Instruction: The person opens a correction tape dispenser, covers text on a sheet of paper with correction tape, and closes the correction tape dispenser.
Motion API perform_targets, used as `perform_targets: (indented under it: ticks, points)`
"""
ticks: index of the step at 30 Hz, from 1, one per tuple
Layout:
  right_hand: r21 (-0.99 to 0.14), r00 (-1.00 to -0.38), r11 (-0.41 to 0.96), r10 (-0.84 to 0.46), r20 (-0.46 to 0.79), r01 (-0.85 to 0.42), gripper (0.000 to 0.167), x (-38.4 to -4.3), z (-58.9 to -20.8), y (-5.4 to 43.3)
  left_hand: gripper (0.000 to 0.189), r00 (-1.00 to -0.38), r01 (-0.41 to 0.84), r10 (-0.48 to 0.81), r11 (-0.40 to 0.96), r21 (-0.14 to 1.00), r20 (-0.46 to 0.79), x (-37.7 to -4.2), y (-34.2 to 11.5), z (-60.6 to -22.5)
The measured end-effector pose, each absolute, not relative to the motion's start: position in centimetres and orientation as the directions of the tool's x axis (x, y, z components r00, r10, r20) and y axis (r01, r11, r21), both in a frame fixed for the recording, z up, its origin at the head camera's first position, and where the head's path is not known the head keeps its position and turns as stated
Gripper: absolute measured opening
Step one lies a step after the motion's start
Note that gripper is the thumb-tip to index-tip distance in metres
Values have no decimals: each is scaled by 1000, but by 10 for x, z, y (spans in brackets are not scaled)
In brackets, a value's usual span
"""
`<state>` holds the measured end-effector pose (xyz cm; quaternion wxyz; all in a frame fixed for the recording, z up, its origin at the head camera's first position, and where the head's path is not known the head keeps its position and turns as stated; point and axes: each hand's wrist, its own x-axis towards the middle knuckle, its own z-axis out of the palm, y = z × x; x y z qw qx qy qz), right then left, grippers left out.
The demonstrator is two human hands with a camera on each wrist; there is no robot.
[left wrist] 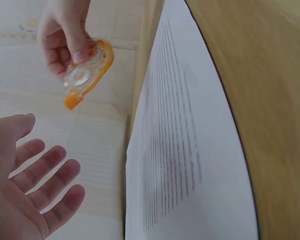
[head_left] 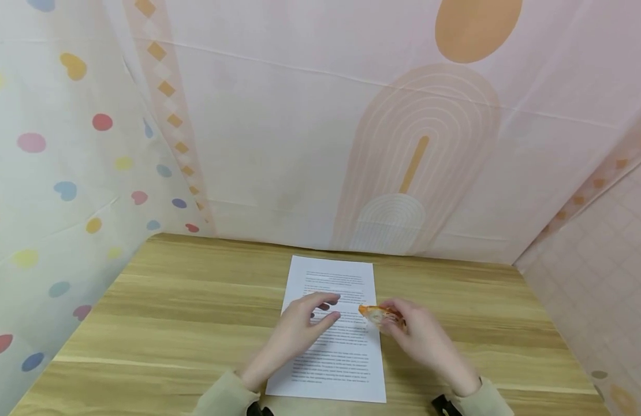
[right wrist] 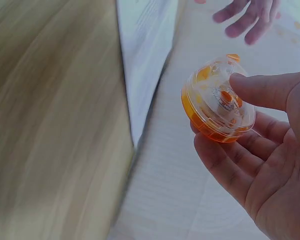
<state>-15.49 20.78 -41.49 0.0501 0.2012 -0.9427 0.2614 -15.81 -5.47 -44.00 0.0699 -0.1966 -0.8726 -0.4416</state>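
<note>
In the head view my right hand (head_left: 416, 332) pinches an orange and clear correction tape dispenser (head_left: 381, 316) above the right edge of a printed sheet (head_left: 346, 370). The right wrist view shows the thumb on the clear side of the correction tape (right wrist: 220, 102) and the fingers under it. Its orange tip points toward my left hand (head_left: 302, 323), which hovers over the sheet with relaxed, spread fingers and nothing in them. The left wrist view shows this left hand (left wrist: 25, 180) palm-on, apart from the correction tape (left wrist: 87, 72).
The sheet lies on a wood-grain table (head_left: 170, 312). A pale patterned curtain (head_left: 268, 144) hangs behind the table, and a dotted one (head_left: 50, 173) hangs on the left. Dark bands (head_left: 445, 406) are at both wrists.
</note>
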Motion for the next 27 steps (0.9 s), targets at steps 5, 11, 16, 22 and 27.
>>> perform_targets:
  ticks: [5,11,16,22,27]
  points:
    - [-448,-880,757,-394,267,-475,26,-151,-413,201,32,-912,405,274,496,768,304,-157,-50,-438]
    - [-440,-866,748,-399,301,-498,25,-149,-410,192,32,-931,357,244,461,812,271,-157,-45,-437]
    - [-438,-854,736,-407,324,-517,27,-148,-407,187,31,-934,346,242,424,837,264,-158,-44,-438]
    - [-438,-834,715,-413,365,-545,28,-146,-405,181,29,-934,350,221,398,848,282,-156,-42,-437]
    - [-442,-837,717,-395,379,-539,29,-146,-404,177,27,-934,353,198,384,853,298,-155,-41,-435]
